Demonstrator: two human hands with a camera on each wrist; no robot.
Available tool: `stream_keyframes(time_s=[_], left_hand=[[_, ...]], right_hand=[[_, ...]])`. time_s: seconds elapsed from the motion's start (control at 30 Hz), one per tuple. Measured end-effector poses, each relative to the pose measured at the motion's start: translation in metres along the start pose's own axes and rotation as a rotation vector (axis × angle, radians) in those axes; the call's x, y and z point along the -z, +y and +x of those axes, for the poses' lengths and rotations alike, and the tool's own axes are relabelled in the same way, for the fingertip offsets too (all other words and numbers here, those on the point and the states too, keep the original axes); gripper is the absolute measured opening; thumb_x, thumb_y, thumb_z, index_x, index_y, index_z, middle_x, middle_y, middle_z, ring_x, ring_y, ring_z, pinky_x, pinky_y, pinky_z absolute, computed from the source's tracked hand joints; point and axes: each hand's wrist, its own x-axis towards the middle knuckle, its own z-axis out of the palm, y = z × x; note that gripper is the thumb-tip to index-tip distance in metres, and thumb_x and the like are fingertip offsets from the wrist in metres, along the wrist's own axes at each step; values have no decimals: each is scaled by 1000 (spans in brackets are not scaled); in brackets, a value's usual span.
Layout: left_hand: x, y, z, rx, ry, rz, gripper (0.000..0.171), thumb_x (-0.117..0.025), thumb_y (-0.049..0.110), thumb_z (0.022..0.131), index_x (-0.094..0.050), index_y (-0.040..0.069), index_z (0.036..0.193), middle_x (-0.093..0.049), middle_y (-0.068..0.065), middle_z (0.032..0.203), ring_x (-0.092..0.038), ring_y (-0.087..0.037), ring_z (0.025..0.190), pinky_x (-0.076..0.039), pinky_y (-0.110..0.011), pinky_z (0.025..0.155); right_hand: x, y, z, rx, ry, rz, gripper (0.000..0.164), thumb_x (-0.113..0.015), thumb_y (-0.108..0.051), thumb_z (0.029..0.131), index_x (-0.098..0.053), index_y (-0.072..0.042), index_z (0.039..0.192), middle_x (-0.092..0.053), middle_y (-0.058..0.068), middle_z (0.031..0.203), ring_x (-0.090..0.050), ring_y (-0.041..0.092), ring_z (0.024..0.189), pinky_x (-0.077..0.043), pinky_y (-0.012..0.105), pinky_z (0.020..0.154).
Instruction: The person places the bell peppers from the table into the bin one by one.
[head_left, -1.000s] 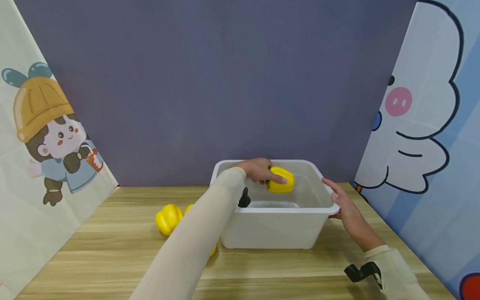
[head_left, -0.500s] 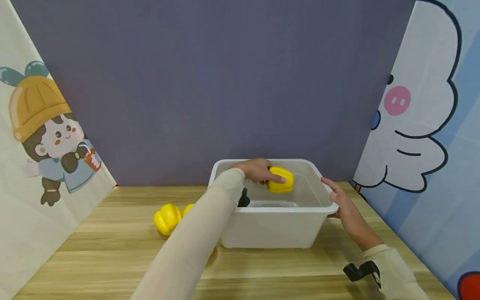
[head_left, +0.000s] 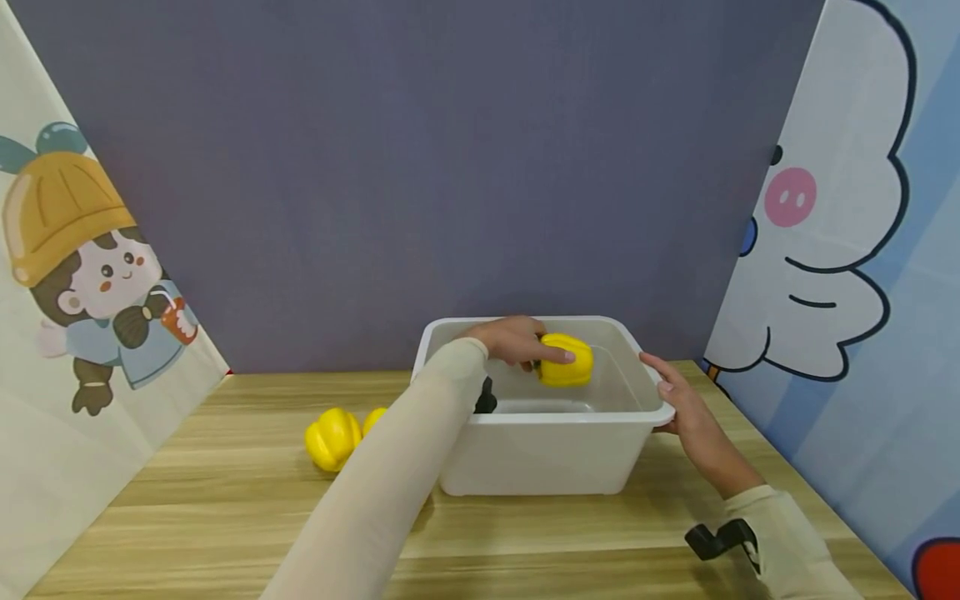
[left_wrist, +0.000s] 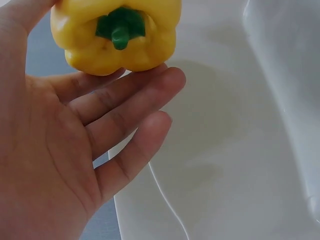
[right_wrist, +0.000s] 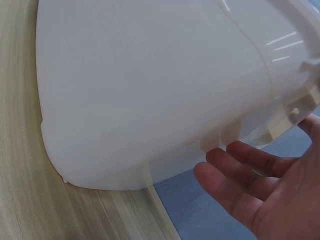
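Note:
My left hand reaches over the white plastic bin and holds a yellow bell pepper between thumb and fingers, inside the bin's opening and above its floor. In the left wrist view, the green stem of the bell pepper faces the camera, and the lower fingers are spread beneath it. At the bin's right side, my right hand grips the rim, thumb on top and fingers below. The right wrist view shows those fingertips close against the outer wall.
Left of the bin, a yellow bell pepper lies on the wooden table. Another bell pepper beside it is partly hidden by my left sleeve. A dark grey panel stands behind the bin, with printed panels at both sides.
The bell pepper in my left hand has shifted slightly right inside the bin. My right hand keeps its hold on the rim. The head view has turned a little.

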Motion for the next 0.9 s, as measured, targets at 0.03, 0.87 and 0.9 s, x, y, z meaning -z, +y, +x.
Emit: stream_keyframes(time_s=[0.03, 0.87, 0.9], left_hand=[[0, 0, 0, 2, -2, 2, 61, -67, 66, 85, -61, 16, 119, -64, 0, 106, -65, -30, 106, -49, -48, 95], [1, 0, -5, 2, 39, 21, 55, -67, 63, 87, -64, 15, 115, -66, 0, 102, -68, -26, 93, -51, -45, 89], [1, 0, -5, 1, 44, 23, 56, -67, 63, 87, -63, 15, 115, -65, 0, 102, -68, -27, 95, -51, -46, 89]], right_hand=[[0, 0, 0, -3, -1, 2, 52, -25, -28, 111, -20, -7, 159, -47, 10, 133, -61, 17, 103, -56, 36, 75], [-3, -1, 1, -15, 11, -3, 53, -25, -30, 111, -21, -7, 159, -48, 14, 130, -61, 18, 100, -56, 39, 73], [-2, -1, 1, -15, 14, -4, 52, -25, -29, 111, -21, -7, 159, -48, 14, 130, -61, 18, 100, -56, 39, 73]])
